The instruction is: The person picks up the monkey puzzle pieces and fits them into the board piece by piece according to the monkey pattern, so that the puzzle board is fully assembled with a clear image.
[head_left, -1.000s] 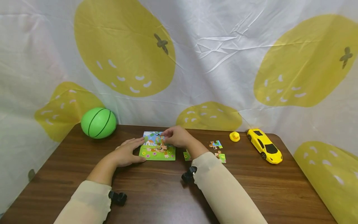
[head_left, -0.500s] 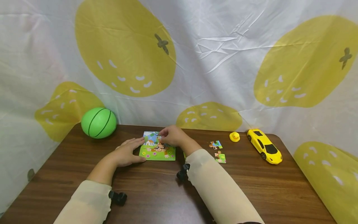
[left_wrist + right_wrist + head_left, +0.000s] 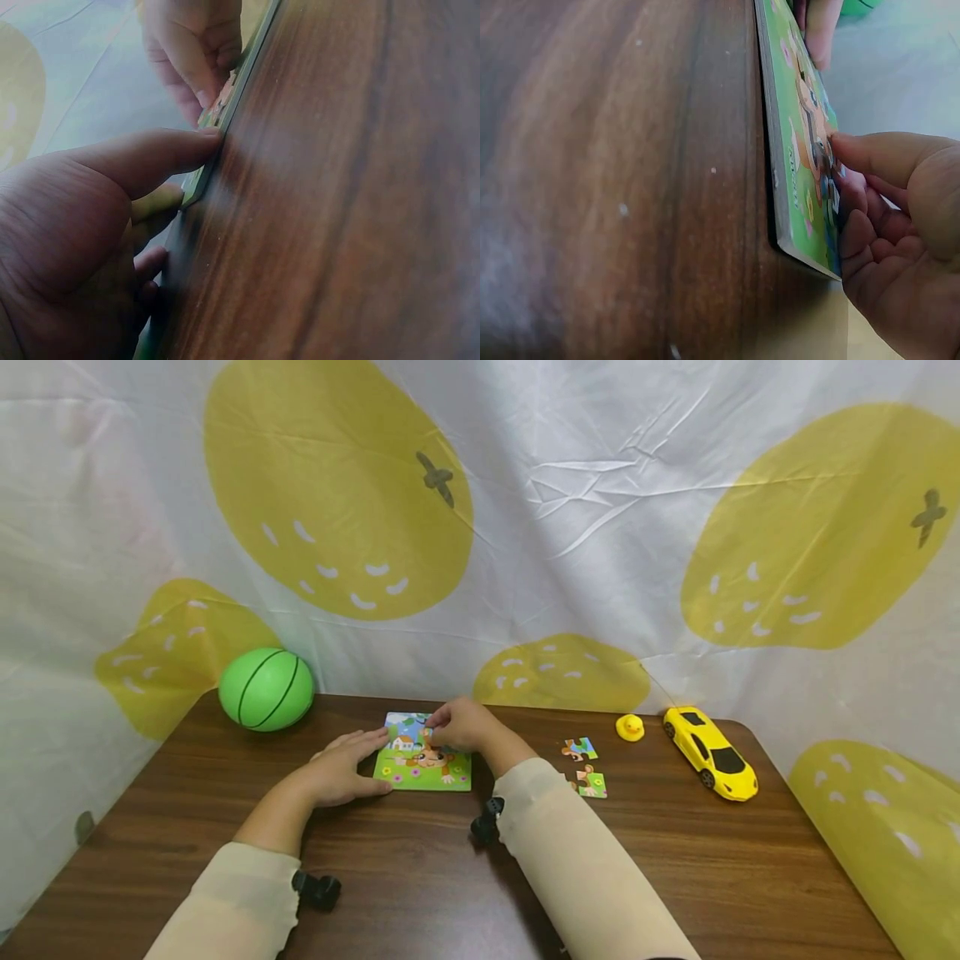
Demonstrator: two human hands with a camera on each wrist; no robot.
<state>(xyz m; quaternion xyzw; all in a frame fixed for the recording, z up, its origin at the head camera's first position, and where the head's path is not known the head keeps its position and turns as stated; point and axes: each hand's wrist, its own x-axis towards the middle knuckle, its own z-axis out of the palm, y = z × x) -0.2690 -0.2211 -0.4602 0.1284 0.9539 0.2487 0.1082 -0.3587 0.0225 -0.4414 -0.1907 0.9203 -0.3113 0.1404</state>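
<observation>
A small jigsaw puzzle board (image 3: 420,779) with a cartoon monkey, a house and flowers lies flat near the back of the table. My left hand (image 3: 341,772) rests along its left side with fingers extended, the thumb touching the near left corner. Over the upper right part of the board is my right hand (image 3: 468,727), its thumb and forefinger pinching a puzzle piece (image 3: 826,169) against the picture; the fingers hide most of that piece. To the right lie loose puzzle pieces, one blue and brown (image 3: 581,748) and one green with a flower (image 3: 592,782). The right forearm partly covers another beside them.
A green ball (image 3: 266,690) sits at the table's back left. A yellow rubber duck (image 3: 630,727) and a yellow toy car (image 3: 711,753) stand at the back right. Behind the wooden table (image 3: 405,877) hangs a white cloth (image 3: 570,552) printed with lemons.
My right hand has shifted slightly left over the board, then almost stopped, and its forearm has swung left with it. My left hand has stayed at the board's side.
</observation>
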